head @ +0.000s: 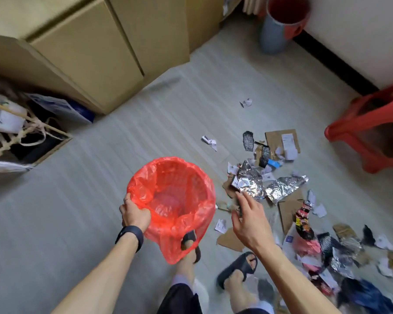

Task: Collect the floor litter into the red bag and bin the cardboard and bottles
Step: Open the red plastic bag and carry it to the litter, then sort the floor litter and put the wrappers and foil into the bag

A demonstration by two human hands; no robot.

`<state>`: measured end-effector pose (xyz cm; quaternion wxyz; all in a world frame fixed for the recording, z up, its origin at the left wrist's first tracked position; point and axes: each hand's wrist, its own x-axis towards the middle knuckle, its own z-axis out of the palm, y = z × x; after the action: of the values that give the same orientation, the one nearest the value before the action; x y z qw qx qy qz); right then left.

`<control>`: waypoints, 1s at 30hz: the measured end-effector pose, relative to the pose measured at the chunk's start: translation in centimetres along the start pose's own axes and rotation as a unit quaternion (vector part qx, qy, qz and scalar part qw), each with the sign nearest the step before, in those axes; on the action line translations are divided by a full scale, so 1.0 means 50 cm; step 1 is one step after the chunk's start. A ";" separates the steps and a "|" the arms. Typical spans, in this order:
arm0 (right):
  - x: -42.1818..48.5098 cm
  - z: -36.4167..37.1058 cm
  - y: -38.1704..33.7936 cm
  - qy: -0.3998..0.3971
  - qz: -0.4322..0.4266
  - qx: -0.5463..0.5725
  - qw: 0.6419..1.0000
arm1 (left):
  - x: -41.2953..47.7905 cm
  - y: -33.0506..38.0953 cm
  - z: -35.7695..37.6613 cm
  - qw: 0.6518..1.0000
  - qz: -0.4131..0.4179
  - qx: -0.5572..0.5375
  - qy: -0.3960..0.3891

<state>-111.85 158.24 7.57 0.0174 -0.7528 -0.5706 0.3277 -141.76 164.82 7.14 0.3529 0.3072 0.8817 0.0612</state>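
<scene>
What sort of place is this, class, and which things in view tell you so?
Probably a lived-in indoor room, perhaps a home storeroom: large cardboard boxes stand at one side, a red plastic stool stands on the floor, and the person wears slippers.

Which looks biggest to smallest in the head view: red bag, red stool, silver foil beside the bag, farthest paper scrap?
red bag, red stool: alike; stool cut off, bag nearer
silver foil
paper scrap

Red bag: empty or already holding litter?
Empty, as far as shows: the red bag gapes open with only bare red liner inside. The litter lies on the floor beside it.
</scene>
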 end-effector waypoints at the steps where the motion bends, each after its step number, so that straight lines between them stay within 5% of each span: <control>1: 0.036 0.045 0.017 -0.003 -0.003 0.003 1.000 | 0.046 -0.015 0.027 1.000 -0.020 -0.008 0.018; 12: 0.293 0.537 0.246 -0.093 -0.021 -0.044 0.994 | 0.433 -0.168 0.400 0.969 -0.075 -0.163 0.171; 19: 0.407 0.774 0.300 -0.170 -0.016 -0.072 0.983 | 0.528 -0.235 0.574 0.942 -0.089 -0.274 0.175; 30: 0.561 0.927 0.321 -0.095 -0.079 -0.186 0.975 | 0.628 -0.263 0.607 0.901 -0.110 -0.378 0.180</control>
<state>-118.30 160.96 -48.52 -0.1512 -0.6604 -0.6785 0.2838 -145.94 169.29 -38.04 0.2819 0.0357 0.8690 0.4051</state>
